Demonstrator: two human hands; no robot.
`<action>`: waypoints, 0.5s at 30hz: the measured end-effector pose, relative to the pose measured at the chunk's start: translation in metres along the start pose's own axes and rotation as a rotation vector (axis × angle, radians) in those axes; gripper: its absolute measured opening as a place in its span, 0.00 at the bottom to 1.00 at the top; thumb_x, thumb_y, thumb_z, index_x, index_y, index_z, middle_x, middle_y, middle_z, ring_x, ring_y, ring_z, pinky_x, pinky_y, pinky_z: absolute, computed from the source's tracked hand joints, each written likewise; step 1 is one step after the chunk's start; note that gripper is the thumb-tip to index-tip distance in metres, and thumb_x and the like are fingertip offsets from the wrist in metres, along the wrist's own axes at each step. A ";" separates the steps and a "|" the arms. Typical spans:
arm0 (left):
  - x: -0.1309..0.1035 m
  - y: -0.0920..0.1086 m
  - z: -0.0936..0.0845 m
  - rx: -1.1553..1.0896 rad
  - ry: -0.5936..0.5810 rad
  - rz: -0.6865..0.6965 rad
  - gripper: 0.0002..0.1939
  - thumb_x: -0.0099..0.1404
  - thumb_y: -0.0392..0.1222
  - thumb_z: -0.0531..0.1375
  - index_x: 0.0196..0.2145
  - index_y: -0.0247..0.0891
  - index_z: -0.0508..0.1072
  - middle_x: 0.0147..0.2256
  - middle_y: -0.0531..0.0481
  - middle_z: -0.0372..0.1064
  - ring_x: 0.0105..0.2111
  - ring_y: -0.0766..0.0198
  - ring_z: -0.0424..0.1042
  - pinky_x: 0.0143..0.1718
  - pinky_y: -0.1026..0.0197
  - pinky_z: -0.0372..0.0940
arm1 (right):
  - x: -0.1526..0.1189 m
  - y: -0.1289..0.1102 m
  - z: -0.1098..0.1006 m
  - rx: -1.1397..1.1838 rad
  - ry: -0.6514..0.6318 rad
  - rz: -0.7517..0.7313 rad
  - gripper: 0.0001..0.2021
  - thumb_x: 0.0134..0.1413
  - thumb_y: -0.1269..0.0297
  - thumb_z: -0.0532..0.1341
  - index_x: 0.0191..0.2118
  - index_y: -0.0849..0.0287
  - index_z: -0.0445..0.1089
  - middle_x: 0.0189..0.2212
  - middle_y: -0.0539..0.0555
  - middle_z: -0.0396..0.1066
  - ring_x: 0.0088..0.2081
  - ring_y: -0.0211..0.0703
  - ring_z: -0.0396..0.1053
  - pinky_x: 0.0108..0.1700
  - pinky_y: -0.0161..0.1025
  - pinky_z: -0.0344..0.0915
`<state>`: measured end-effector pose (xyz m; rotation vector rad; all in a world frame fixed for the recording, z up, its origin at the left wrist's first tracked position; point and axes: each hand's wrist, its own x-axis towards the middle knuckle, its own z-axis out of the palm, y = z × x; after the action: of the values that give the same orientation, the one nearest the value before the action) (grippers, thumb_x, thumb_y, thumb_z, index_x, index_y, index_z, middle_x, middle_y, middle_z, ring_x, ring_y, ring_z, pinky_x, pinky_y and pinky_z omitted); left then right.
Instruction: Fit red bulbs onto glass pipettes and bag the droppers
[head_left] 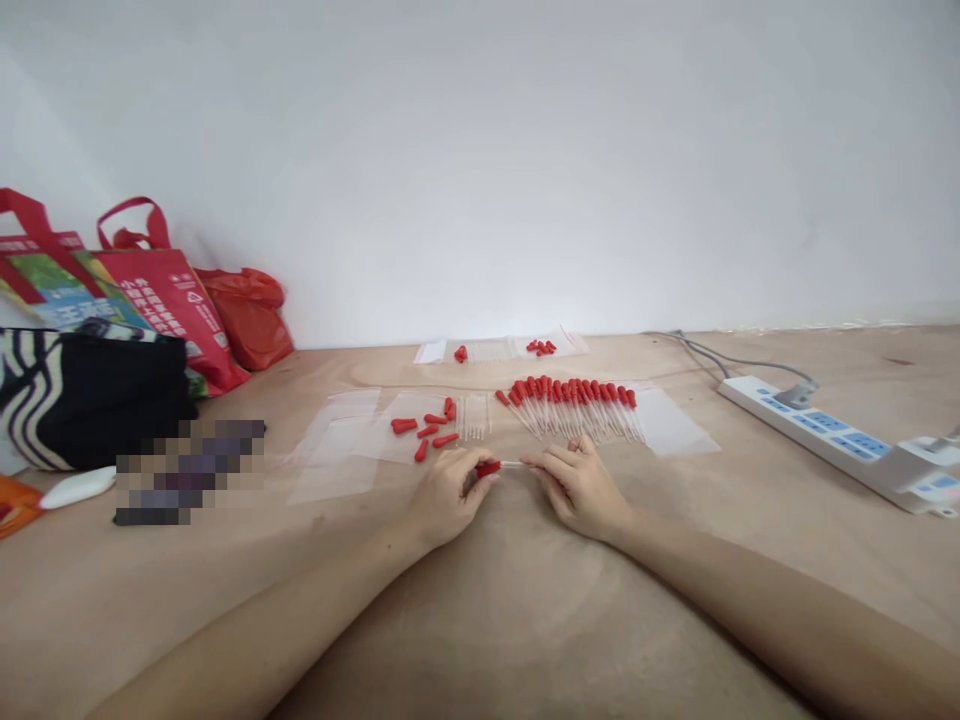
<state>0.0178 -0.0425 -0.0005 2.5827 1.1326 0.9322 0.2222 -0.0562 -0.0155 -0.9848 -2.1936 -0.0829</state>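
Between the fingers of my left hand point(454, 492) is a red rubber dropper bulb point(489, 468), pointing right. My right hand point(581, 492) pinches a thin clear dropper tube point(514, 464), whose near end meets the bulb's mouth; how deep it sits I cannot tell. Beyond my left hand lie several loose red bulbs point(426, 432), beside a row of bare clear tubes point(474, 416). Past my right hand, droppers with red bulbs on them point(574, 400) lie fanned side by side, bulbs toward the wall.
Flat clear plastic bags point(341, 450) lie to the left and another bag point(679, 425) to the right. Against the wall are more bagged bulbs and tubes point(491, 348). A white power strip point(832, 435) with cables stands right; red shopping bags point(169, 300) and a black cloth bag point(97, 400) stand left.
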 end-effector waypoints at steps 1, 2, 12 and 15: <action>0.000 0.000 0.000 -0.003 0.001 -0.001 0.05 0.60 0.39 0.53 0.34 0.37 0.66 0.29 0.51 0.67 0.30 0.63 0.66 0.35 0.60 0.61 | 0.000 0.000 0.000 -0.006 -0.011 0.001 0.12 0.54 0.72 0.49 0.40 0.60 0.67 0.26 0.51 0.68 0.25 0.36 0.59 0.34 0.38 0.46; 0.000 0.000 0.000 -0.009 0.002 -0.006 0.05 0.60 0.39 0.53 0.34 0.37 0.66 0.29 0.51 0.67 0.30 0.63 0.66 0.35 0.60 0.61 | 0.000 0.000 0.001 -0.011 -0.024 0.002 0.12 0.54 0.72 0.50 0.40 0.59 0.67 0.26 0.51 0.69 0.25 0.35 0.59 0.34 0.38 0.46; 0.000 -0.001 -0.002 -0.142 -0.015 0.046 0.08 0.62 0.39 0.51 0.34 0.36 0.69 0.29 0.50 0.69 0.28 0.66 0.67 0.31 0.64 0.62 | 0.001 0.004 -0.001 0.035 -0.126 -0.021 0.13 0.55 0.69 0.50 0.43 0.56 0.67 0.26 0.50 0.70 0.27 0.34 0.62 0.35 0.38 0.45; 0.000 0.000 -0.003 -0.162 -0.049 0.105 0.09 0.63 0.38 0.50 0.33 0.36 0.70 0.29 0.49 0.69 0.28 0.66 0.68 0.30 0.65 0.62 | 0.002 0.006 -0.004 0.026 -0.157 -0.047 0.12 0.55 0.69 0.50 0.41 0.55 0.68 0.27 0.50 0.71 0.27 0.34 0.63 0.34 0.38 0.44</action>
<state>0.0160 -0.0434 0.0017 2.5383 0.8780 0.9346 0.2272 -0.0519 -0.0123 -0.9532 -2.3555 0.0008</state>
